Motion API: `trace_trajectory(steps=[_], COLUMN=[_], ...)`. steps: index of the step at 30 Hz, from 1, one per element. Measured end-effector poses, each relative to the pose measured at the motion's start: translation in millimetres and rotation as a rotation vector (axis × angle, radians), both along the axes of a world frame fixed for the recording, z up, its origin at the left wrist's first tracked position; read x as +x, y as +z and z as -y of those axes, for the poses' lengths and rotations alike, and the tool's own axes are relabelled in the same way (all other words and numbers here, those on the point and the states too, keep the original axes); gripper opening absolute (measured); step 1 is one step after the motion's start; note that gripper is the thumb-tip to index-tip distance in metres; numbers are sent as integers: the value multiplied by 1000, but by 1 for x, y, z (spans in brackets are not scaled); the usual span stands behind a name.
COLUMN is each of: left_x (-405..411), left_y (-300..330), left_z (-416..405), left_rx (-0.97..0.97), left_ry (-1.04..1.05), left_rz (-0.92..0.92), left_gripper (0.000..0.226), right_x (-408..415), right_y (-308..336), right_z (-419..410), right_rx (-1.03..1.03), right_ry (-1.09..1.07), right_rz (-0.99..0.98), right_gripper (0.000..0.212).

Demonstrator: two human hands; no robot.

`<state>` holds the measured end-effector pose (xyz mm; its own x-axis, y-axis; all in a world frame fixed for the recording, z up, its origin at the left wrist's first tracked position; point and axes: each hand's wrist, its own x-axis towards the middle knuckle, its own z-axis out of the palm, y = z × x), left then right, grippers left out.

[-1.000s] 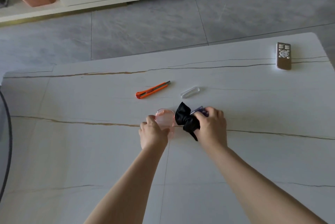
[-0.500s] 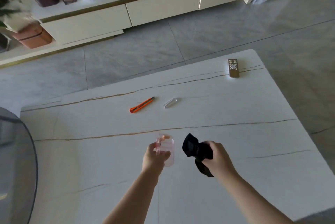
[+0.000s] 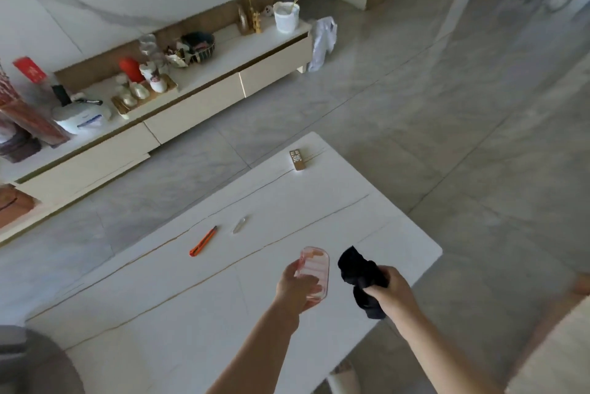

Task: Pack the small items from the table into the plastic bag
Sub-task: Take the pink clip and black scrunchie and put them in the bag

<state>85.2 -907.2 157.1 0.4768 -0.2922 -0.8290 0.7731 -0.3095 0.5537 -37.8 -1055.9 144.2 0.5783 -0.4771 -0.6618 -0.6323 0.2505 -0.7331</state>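
Observation:
My left hand (image 3: 295, 288) grips a clear pink plastic case (image 3: 314, 269) and holds it above the white table (image 3: 178, 314). My right hand (image 3: 391, 293) is closed on a bunched black cloth item (image 3: 359, 272) near the table's right edge. An orange utility knife (image 3: 203, 241) and a small clear tube (image 3: 239, 225) lie on the table farther back. A white plastic bag (image 3: 323, 42) hangs at the end of the low cabinet across the floor.
A brown remote (image 3: 297, 160) lies at the table's far corner. A long cream cabinet (image 3: 198, 100) with cups, jars and a white bucket (image 3: 286, 16) stands along the wall. Grey tiled floor (image 3: 447, 138) lies between the table and the cabinet. A grey rounded object (image 3: 38, 361) sits at bottom left.
Both hands lifted the pink case and the black cloth off the table. The view swung up and to the right, bringing the cabinet and the white bag into sight.

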Motion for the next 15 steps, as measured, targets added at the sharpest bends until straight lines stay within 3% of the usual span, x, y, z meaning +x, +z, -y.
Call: trace_trajectory(steps=[2, 6, 9, 12, 15], left_x=[-14, -53, -88, -132, -187], left_y=[21, 63, 88, 107, 121], left_z=[18, 56, 87, 125, 166], left_rx=[-27, -77, -109, -132, -157], left_ry=[-79, -215, -353, -484, -627], left_rz=[7, 54, 93, 102, 128], left_gripper=[54, 46, 31, 18, 13], right_x=[-24, -87, -140, -196, -253], right_y=[23, 61, 84, 100, 115], right_z=[7, 30, 53, 80, 106], right_rx=[25, -88, -105, -166, -195], right_ry=[-98, -281, -390, -496, -553], right_rz=[22, 35, 19, 32, 61], right_gripper=[23, 48, 22, 26, 16])
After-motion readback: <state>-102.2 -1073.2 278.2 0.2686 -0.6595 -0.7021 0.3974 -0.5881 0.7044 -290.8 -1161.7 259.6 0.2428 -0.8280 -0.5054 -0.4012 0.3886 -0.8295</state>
